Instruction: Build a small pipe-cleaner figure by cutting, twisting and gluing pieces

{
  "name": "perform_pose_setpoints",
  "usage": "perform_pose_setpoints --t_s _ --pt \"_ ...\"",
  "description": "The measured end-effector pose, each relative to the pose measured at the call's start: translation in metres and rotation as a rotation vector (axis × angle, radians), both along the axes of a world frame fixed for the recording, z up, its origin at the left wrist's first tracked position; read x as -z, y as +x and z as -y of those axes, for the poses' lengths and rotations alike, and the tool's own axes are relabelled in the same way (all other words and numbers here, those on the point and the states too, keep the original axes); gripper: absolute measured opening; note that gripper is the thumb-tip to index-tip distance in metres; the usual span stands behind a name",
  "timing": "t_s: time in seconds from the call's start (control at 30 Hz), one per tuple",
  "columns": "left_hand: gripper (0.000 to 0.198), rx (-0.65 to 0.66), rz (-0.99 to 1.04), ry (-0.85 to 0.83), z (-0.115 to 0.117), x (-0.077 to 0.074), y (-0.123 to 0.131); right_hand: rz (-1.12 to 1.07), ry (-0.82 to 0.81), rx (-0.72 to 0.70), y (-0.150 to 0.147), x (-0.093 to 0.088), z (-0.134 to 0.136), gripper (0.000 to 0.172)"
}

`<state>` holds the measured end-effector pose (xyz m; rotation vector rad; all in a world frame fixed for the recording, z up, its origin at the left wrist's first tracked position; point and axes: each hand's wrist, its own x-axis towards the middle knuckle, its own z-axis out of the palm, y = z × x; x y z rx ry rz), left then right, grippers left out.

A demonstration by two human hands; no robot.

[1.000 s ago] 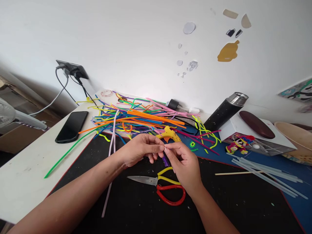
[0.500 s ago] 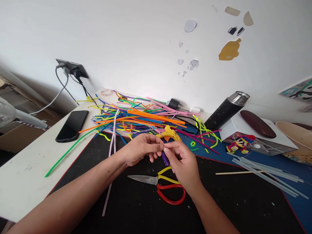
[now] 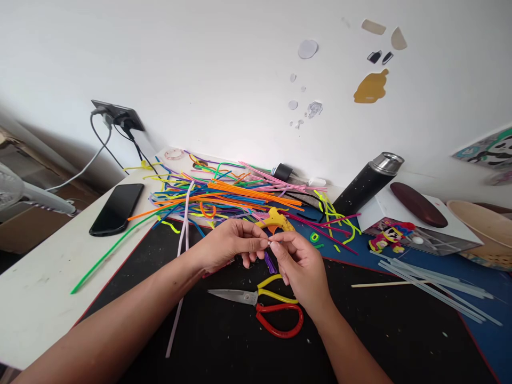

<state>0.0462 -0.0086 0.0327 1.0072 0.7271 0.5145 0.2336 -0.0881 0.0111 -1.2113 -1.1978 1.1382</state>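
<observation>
Pale tiny piece [image 3: 269, 243], just one, I see two hands pinching it, left hand [image 3: 231, 244] clamped from nine o'clock, right hand [image 3: 304, 271] from four, one pair of scissors [image 3: 251, 297] at six.

scissors [image 3: 248, 297] lie on the mat [image 3: 224, 349], pipe cleaners [image 3: 256, 193] behind, phone [image 3: 117, 209] left.

You can read no words, brands or numbers anywhere in view. Along the lower curve of the red scissors handle [image 3: 280, 334] you get faint dark marks, too small for you to tell whether they are lettering.
</observation>
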Motion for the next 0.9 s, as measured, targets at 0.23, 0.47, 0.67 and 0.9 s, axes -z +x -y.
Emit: perform_pose_setpoints --t_s 0.23,0.47,0.67,0.9 --pt "0.053 -0.017 -0.017 -0.017 0.0008 0.0 0.0027 0.08 0.059 0.037 -0.0017 0.0013 -0.0016 0.022" --pt "0.055 -0.028 -0.067 -0.007 0.0002 -0.001 0.003 0.161 0.112 0.075 -0.0043 0.0023 0.0009 0.016" --pt "0.052 -0.02 -0.041 -0.022 0.0009 -0.0016 0.0029 0.168 0.122 0.07 -0.0049 0.0006 0.001 0.014" --pt "0.045 -0.024 0.017 -0.081 0.0009 0.0017 0.0016 0.169 0.137 0.051 -0.0056 -0.0024 0.0015 0.01"
